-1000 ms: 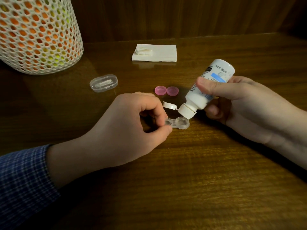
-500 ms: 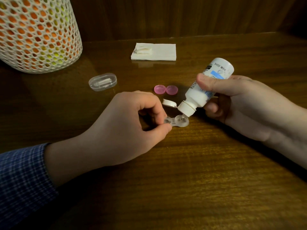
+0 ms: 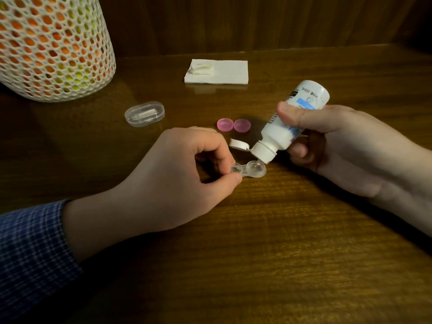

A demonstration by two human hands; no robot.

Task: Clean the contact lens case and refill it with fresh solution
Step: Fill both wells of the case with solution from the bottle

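The white bottle point(image 3: 284, 127) carries a label where only "60mL" can be read, printed upside down near its raised base; the rest of the writing is too small to make out. The bottle is tipped nozzle-down, its long axis slanting from upper right to lower left, with the flip cap point(image 3: 238, 144) hanging open beside the nozzle. The right hand point(image 3: 332, 146) is wrapped around the bottle, thumb pressed across the label. The nozzle sits just above the right well of the clear lens case point(image 3: 251, 170), which lies on the wooden table point(image 3: 280, 253) with its long axis running left to right. The left hand point(image 3: 173, 181) pinches the case's left well between thumb and forefinger. Two pink caps point(image 3: 233, 125) lie side by side just behind the case.
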